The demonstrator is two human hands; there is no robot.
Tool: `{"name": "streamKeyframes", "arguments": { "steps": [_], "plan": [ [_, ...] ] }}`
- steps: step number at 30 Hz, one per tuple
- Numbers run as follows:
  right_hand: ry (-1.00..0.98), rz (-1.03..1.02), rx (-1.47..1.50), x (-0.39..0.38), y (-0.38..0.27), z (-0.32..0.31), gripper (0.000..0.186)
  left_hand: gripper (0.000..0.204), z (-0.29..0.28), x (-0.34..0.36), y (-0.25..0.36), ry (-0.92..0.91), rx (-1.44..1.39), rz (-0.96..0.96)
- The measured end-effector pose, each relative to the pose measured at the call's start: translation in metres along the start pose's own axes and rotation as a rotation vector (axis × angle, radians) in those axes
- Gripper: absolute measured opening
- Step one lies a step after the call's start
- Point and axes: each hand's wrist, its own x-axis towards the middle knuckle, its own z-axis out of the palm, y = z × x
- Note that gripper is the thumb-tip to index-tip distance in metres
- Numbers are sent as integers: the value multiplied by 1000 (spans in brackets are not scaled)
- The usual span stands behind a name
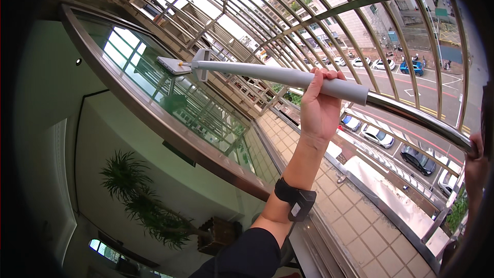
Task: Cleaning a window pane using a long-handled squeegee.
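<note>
A long-handled window squeegee (257,70) reaches up and to the left, with a grey sleeve and a shiny metal pole (411,108) below it. My left hand (321,104) is wrapped round the lower part of the grey sleeve. At the right rim, my right hand (476,146) is closed round the metal pole, partly cut off by the dark edge. The flat white head (174,65) of the squeegee lies against or very close to the glass pane (206,118); contact cannot be made out. A black band with a small device (300,203) circles my left forearm.
A brown frame (154,118) edges the window. Metal safety bars (355,13) enclose the outer side, above a tiled ledge (355,216). Beyond them lie a street and parked cars (378,136). Inside stands a potted plant (139,195).
</note>
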Motion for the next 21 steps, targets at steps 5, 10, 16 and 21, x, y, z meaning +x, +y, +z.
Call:
{"name": "streamKeyframes", "arguments": {
  "steps": [5, 10, 16, 21],
  "plan": [
    [370, -310, 383, 6, -75, 29, 23, 17, 0, 37, 37, 115, 113, 274],
    [439, -254, 452, 30, -155, 21, 24, 32, -4, 90, 74, -16, 208, 451],
    [322, -200, 620, 4, -220, 36, 27, 10, -2, 88, 46, -163, -135, 259],
    [220, -583, 372, -8, -204, 19, 50, 17, 0, 75, 44, 49, 65, 420]
  ]
}}
